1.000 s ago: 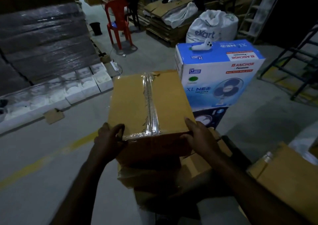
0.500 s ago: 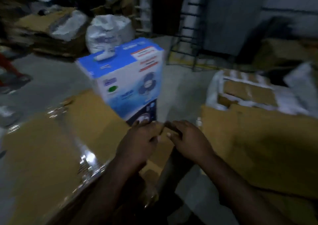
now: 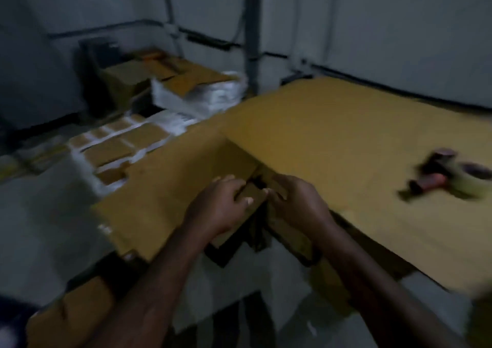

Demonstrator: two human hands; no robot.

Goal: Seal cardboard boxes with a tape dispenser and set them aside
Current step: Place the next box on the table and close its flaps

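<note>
Your left hand (image 3: pixel 221 209), right hand (image 3: pixel 295 203): fingers curled at box (image 3: pixel 165 193) edges, centre frame; grip unclear, blur. Tape dispenser (image 3: pixel 447 179) lies far right on cardboard sheet (image 3: pixel 332 134), well apart. Risk: release to reach, flaps spring open.

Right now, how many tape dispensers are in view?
1. The tape dispenser lies on the large cardboard sheet at the right, apart from the left hand and right hand at centre. Frame is dim and blurred; others may be hidden.
</note>
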